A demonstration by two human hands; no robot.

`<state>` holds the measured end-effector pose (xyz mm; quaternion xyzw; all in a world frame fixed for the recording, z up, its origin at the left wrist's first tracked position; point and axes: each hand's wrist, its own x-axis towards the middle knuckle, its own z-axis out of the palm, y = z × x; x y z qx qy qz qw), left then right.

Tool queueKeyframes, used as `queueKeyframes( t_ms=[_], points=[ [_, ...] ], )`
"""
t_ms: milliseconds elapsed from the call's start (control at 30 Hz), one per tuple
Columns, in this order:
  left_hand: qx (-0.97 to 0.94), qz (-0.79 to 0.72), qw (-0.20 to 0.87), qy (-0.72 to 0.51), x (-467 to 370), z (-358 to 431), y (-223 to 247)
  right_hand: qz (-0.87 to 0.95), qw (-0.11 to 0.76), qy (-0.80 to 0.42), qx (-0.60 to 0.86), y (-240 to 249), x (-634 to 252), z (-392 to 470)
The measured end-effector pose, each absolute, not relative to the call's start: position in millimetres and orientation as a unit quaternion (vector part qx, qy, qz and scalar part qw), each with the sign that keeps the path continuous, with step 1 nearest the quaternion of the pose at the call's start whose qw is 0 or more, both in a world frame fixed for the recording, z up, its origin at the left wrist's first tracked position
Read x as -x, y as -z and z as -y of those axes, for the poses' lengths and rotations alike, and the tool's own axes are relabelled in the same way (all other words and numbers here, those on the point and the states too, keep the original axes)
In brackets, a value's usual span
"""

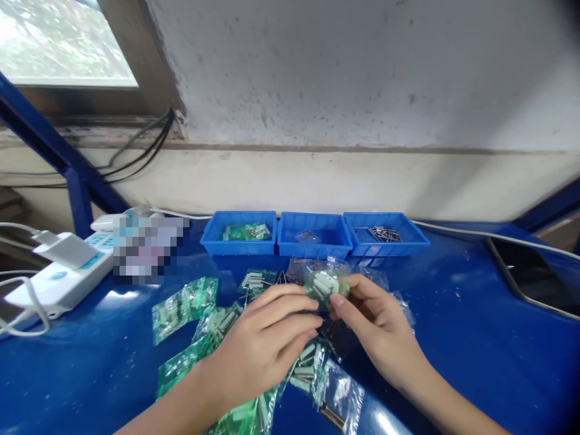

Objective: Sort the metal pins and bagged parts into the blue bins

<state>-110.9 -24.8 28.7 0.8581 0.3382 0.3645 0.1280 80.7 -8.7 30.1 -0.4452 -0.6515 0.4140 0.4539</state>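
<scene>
My right hand (pixel 378 323) pinches a small clear plastic bag (pixel 325 283) of pale green wall plugs between thumb and fingers, above the pile. Beside that bag is my left hand (pixel 272 335), its fingers stretched out, slightly apart and pointing at the bag. I see nothing held in it, though its palm side is hidden. Under and around both hands lie green-tinted bags (pixel 185 307) with similar plugs. A clear bag with long brass-coloured screws (pixel 333 415) lies at the front. More bags of plugs (pixel 306 368) lie partly covered by my left hand.
Three blue bins stand along the wall: a left bin (pixel 238 248) with green bags, a middle bin (pixel 315 250) with one small bag, a right bin (pixel 390 249) with loose screws. A power strip (pixel 61 284) sits left on the blue table (pixel 475 362); a phone (pixel 534 275) lies right.
</scene>
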Motion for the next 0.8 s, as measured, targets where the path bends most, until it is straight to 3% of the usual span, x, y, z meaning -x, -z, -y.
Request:
queueKeyframes(
  t_ms=[167, 300, 367, 467, 633, 733, 800],
  points=[
    [-0.791, -0.401, 0.309, -0.345, 114, 24, -34, 0.775, 0.478, -0.173, 0.375, -22, -90, 7],
    [-0.698, -0.419, 0.456, -0.360, 109, 26, -36, 0.830, 0.450, -0.092, 0.315, -22, -93, 8],
    [-0.667, -0.434, 0.473, -0.378, 106, 25, -34, 0.843, 0.442, -0.062, 0.300, -23, -93, 9],
    [-0.685, -0.466, 0.366, -0.424, 104, 23, -28, 0.829, 0.438, -0.077, 0.339, -26, -91, 11],
    [-0.823, -0.368, 0.084, -0.425, 111, 20, -26, 0.761, 0.414, -0.294, 0.403, -40, -81, 22],
    [-0.846, -0.361, 0.019, -0.392, 112, 21, -30, 0.720, 0.411, -0.387, 0.403, -42, -78, 25],
    [-0.841, -0.386, 0.035, -0.377, 111, 22, -33, 0.720, 0.400, -0.382, 0.420, -38, -78, 23]
  ],
)
